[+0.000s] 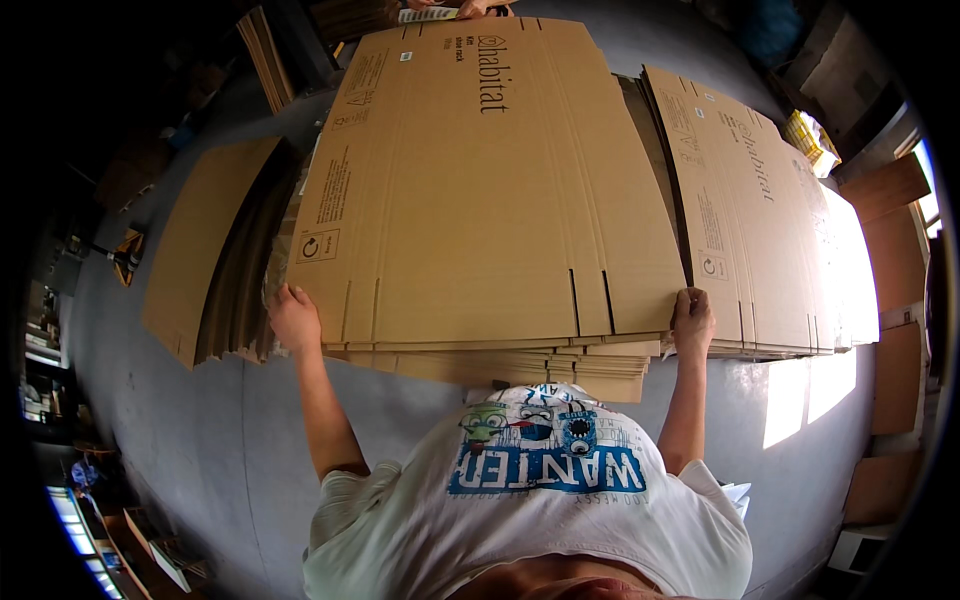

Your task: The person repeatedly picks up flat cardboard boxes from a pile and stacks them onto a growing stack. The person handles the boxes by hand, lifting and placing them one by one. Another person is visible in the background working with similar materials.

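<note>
A large flat brown cardboard sheet (480,220), printed in black and slotted along its edges, lies in front of me. Its near left corner is in my left hand (296,318), the fingers closed over the edge. At the near right corner, my right hand (693,320) grips the same sheet with its fingers curled. Beneath it, a pile of similar cardboard sheets (612,388) pokes out on the near side. At the far edge another person's hand (474,8) is by a white printed paper (428,14).
On the right stands a second stack of printed cardboard (765,240); on the left, a plain cardboard stack (205,245) leans outward. A yellow-and-white package (812,143) sits beyond the right stack. Brown panels (895,380) line the right wall. Grey floor (400,405) surrounds the stacks.
</note>
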### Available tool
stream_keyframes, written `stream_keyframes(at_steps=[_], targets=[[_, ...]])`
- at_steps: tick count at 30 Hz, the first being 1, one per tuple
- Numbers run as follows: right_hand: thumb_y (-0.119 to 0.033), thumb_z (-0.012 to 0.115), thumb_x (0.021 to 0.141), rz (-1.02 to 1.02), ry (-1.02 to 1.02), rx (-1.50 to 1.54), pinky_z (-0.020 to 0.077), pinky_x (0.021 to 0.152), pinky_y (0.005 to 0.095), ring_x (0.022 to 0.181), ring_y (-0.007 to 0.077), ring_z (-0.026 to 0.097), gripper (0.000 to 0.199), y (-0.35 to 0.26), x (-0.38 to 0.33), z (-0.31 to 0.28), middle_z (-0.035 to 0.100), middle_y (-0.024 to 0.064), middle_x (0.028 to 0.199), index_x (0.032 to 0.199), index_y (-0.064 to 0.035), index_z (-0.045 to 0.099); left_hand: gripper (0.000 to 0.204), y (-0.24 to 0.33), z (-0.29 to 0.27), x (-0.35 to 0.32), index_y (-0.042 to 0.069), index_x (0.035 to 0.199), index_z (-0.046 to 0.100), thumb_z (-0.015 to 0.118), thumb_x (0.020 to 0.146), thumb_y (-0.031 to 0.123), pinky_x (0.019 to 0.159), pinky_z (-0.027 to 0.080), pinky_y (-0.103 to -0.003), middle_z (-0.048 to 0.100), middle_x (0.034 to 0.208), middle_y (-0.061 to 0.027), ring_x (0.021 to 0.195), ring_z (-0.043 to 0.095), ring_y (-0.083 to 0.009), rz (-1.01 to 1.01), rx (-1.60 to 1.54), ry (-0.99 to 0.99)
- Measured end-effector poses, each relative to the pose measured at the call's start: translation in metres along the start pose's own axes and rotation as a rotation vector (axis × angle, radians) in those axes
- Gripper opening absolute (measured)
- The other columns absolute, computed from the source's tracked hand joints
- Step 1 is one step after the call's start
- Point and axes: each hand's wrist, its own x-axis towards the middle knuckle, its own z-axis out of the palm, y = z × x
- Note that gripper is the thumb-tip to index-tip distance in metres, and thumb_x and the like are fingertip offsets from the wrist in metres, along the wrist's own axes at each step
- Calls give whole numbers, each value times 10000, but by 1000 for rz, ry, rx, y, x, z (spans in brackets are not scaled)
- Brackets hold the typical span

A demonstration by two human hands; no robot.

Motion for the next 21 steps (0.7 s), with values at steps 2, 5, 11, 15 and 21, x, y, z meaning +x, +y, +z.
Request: stream_keyframes(at_steps=[2, 5, 11, 15, 21], targets=[[-320, 523, 900, 11, -12, -5, 478, 688, 418, 766, 348, 624, 291, 2, 0, 0, 651, 157, 852, 956, -41, 584, 339, 6, -7, 1, 41, 1137, 576, 479, 908, 272, 851, 471, -439, 591, 1112, -203, 1052, 549, -343, -24, -19, -50], [-319, 527, 899, 20, -17, -7, 477, 689, 419, 768, 348, 623, 290, 5, 2, 1, 651, 158, 851, 957, -40, 583, 339, 7, -7, 2, 40, 1138, 575, 478, 909, 271, 854, 471, -438, 598, 1103, -197, 1057, 547, -340, -27, -3, -58], [-321, 525, 900, 16, -24, 2, 474, 699, 424, 777, 346, 623, 293, 3, 1, 1, 652, 159, 853, 969, -42, 580, 307, -3, 4, 1, 44, 1099, 588, 494, 899, 257, 810, 478, -428, 588, 1068, -144, 994, 569, -310, 27, 10, 28], [-323, 521, 901, 31, -24, 7, 473, 698, 425, 776, 344, 624, 293, -1, 0, -1, 653, 158, 847, 967, -44, 581, 332, 2, -1, 2, 41, 1133, 575, 479, 912, 268, 850, 475, -439, 605, 1084, -183, 1052, 550, -328, -5, -1, -39], [-318, 536, 891, 1, 4, -8, 483, 677, 410, 754, 339, 636, 293, 0, 1, 1, 654, 172, 825, 940, -36, 598, 322, 0, -1, 2, 45, 1120, 575, 480, 911, 271, 816, 482, -437, 584, 1081, -171, 1010, 561, -327, -2, 3, -29]])
